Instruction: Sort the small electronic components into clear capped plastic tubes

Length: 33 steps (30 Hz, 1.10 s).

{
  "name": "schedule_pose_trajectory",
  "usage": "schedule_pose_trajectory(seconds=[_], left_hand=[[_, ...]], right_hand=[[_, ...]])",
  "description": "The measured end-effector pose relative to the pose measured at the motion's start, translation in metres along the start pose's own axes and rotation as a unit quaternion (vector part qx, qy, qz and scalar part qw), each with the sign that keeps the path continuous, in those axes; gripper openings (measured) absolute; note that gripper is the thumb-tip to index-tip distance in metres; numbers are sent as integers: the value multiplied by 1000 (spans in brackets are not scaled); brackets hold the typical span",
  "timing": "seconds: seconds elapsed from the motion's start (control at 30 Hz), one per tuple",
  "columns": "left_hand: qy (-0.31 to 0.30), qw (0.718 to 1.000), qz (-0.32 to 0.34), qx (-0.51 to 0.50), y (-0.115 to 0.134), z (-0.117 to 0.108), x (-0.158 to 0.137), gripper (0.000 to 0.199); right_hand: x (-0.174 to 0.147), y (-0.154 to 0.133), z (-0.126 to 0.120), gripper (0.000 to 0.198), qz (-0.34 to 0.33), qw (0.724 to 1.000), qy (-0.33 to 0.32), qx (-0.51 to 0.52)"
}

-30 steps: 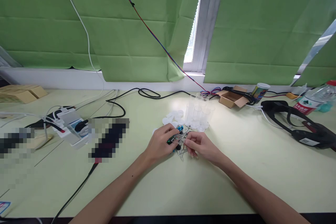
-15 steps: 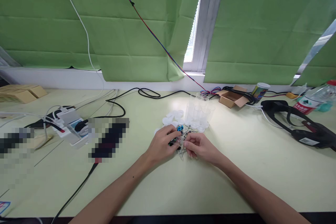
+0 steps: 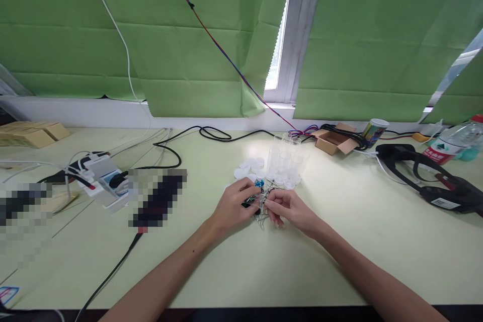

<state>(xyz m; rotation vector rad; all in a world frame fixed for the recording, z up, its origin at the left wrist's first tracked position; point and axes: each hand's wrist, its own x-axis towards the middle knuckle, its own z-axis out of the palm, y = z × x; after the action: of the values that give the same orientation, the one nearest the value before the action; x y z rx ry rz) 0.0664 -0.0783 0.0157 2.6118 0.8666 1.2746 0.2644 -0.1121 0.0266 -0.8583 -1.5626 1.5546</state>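
A small pile of electronic components with thin metal leads lies on the table between my hands, partly hidden by them. My left hand is curled over the pile's left side, thumb and fingers closed at dark and clear small parts too fine to make out. From the right, my right hand pinches at the thin leads; what sits between thumb and forefinger is too small to name. Bright blue components show just beyond my left fingertips. Behind the pile stand clear plastic tubes, with several white round caps to their left.
A small open cardboard box and a printed canister stand at the back. A black headset-like frame and a plastic bottle are on the right. Leftward lie a white power strip, cables and a blurred dark device.
Both hands stay at the pile with only slight finger shifts. The whole view has drifted a little.
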Motion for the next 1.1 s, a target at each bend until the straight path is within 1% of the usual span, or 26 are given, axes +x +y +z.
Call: schedule_pose_trajectory(seconds=[0.17, 0.47, 0.83, 1.1], left_hand=[[12, 1000, 3, -8, 1, 0, 0, 13], [14, 1000, 26, 1, 3, 1, 0, 12], [7, 999, 44, 24, 5, 1, 0, 10], [6, 998, 57, 21, 4, 1, -1, 10]], right_hand=[[-1, 1, -1, 36, -2, 1000, -5, 9], [0, 3, 1, 36, -2, 1000, -2, 6], [0, 6, -1, 33, -1, 1000, -6, -14], [1, 9, -2, 33, -9, 1000, -14, -11]])
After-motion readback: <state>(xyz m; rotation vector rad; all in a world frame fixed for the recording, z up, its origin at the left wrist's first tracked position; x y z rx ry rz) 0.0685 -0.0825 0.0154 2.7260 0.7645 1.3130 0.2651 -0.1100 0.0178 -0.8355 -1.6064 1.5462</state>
